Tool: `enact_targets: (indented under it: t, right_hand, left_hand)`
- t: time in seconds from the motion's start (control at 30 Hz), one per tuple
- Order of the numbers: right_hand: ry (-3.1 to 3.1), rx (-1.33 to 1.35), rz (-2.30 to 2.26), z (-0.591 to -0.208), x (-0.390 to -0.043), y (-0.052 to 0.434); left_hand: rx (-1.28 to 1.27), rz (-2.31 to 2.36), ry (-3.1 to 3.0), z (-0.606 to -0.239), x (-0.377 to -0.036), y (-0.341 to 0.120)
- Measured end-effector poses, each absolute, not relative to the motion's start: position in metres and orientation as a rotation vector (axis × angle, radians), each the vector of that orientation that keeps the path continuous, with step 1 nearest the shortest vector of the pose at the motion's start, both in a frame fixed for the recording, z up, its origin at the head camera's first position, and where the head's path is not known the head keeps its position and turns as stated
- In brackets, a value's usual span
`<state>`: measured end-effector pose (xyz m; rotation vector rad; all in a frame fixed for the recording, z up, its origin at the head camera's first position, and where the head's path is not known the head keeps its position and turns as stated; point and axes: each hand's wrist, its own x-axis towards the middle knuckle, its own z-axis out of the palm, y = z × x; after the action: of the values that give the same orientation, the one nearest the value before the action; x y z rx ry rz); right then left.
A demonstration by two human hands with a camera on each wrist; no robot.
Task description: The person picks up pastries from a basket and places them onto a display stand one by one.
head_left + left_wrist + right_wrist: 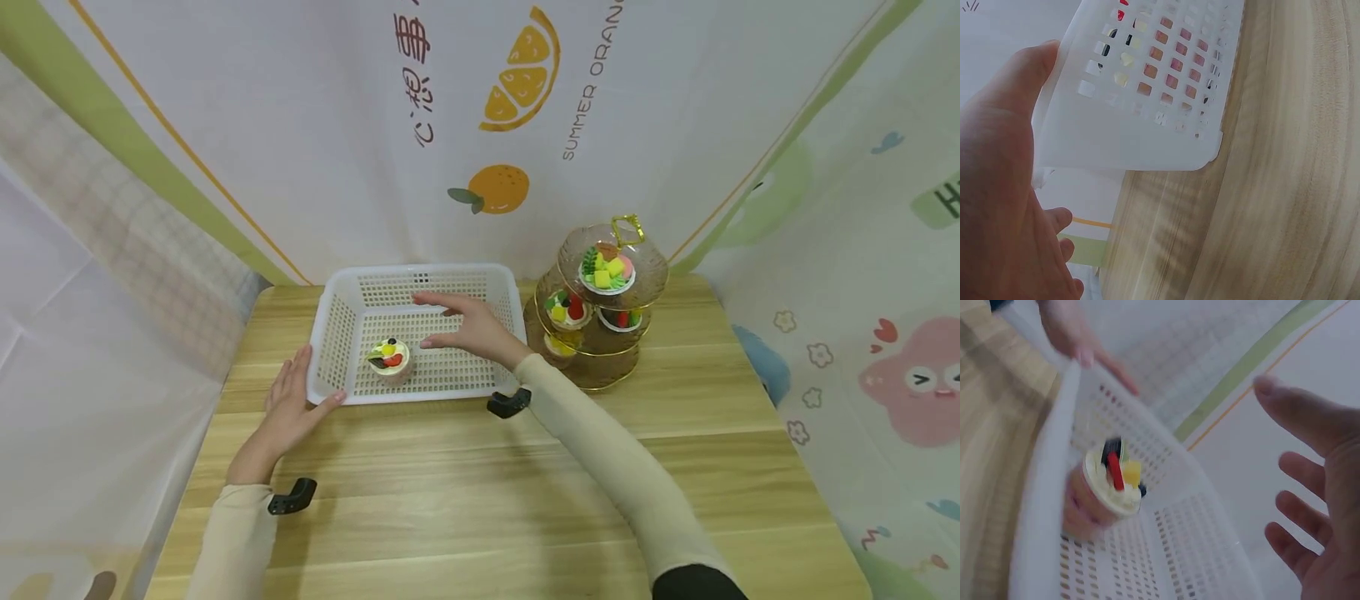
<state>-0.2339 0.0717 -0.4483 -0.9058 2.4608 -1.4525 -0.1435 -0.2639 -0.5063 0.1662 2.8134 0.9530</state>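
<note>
A white perforated plastic basket [337, 333] [1147, 131] [1041, 506] sits on the wooden table. A small cupcake with fruit topping [389, 360] [1105, 487] stands inside it near the front left. My left hand [288, 408] [1004, 187] lies with straight fingers against the basket's front-left corner, thumb on the front rim. My right hand [457, 325] [1316, 506] hovers over the basket's floor just right of the cupcake, fingers spread and holding nothing.
A three-tier glass stand [600, 308] with several fruit cakes stands right of the basket. A printed cloth backdrop [480, 125] hangs close behind. Bare wooden table [480, 500] stretches in front of the basket.
</note>
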Motion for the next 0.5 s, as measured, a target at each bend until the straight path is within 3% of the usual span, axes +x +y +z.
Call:
enact_targets:
  t: [0.2,0.5]
  right_hand:
    - [2.314,-0.831,-1.191,-0.463,-0.269,0.038]
    - [2.111,-0.808,-0.993,-0.489,-0.286,0.014]
  left_hand:
    - [0.154,0.962,2.807,-0.507,-0.143,-0.264]
    - [0.145,0.965,2.797,-0.506,-0.142,-0.264]
